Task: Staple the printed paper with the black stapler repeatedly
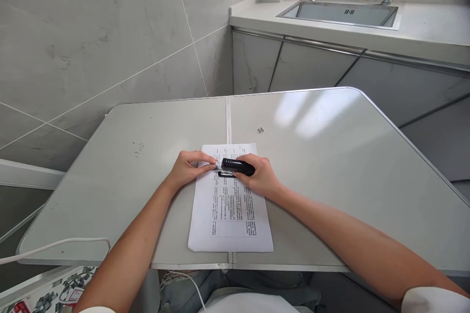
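Observation:
A black stapler (238, 166) lies over the upper part of a printed stack of paper (231, 227), its length running left to right. My right hand (260, 172) is closed around the stapler's right end. At the other end, my left hand (194, 164) pinches thumb and forefinger together beside a small shiny metal piece (219, 168). Whether that piece belongs to the stapler or is a strip of staples, I cannot tell. The fingertips hide part of it.
Two short staple strips (260, 130) lie beyond the paper. Several loose staples (138, 148) are scattered on the left of the folding table (330, 181). A white cable (66, 241) crosses the near left corner. A counter with a sink (341, 12) stands behind.

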{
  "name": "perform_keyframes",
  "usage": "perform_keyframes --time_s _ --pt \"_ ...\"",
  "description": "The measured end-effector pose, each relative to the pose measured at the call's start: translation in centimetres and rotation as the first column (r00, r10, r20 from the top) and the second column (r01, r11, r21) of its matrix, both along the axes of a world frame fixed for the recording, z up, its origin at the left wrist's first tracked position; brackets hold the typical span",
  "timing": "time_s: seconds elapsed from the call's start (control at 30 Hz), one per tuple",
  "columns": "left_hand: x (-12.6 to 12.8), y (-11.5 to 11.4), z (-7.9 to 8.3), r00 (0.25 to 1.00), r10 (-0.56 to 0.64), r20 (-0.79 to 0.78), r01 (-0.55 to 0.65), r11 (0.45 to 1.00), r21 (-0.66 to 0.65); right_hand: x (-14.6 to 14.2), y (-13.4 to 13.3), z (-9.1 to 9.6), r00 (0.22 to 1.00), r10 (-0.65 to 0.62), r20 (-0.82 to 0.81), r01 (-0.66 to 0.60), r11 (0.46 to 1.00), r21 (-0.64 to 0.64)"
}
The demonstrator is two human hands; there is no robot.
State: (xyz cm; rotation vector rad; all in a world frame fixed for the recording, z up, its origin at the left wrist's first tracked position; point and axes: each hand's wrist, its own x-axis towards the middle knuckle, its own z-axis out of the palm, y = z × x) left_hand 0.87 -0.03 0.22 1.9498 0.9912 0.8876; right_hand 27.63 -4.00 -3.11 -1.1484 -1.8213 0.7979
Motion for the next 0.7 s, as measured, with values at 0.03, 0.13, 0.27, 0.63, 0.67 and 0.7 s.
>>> perform_keyframes --time_s 0.03,0.13,0.27,0.63,0.67,0.7 --pt "0.05 -0.03 0.06 0.999 -0.040 -0.008 0.040 0.999 0.005 0.02 0.01 0.00 1.000 0.001 -0.004 -0.001 1.000 0.000" --pt "0.08 0.04 -0.01 0.993 -0.112 -0.035 0.114 0.992 0.061 0.04 0.02 -0.02 1.000 0.004 -0.010 -0.004 1.000 -0.001" --pt "-0.02 0.16 -0.15 0.989 -0.124 -0.079 0.135 0.980 0.144 0.02 0.00 0.02 1.000 0.006 -0.008 -0.006 1.000 -0.002" --pt "-0.52 0.47 0.11 0.962 -0.194 -0.193 0.225 0.963 0.150 0.04 -0.02 0.13 1.000 0.012 0.003 -0.012 1.000 0.016" --pt "-0.69 0.58 0.07 0.959 -0.204 -0.198 0.235 0.960 0.150 0.04 -0.02 0.11 1.000 0.012 0.001 -0.012 1.000 0.013" --pt "-0.88 0.69 0.03 0.955 -0.218 -0.202 0.250 0.957 0.147 0.05 -0.03 0.09 1.000 0.012 0.000 -0.012 1.000 0.009"
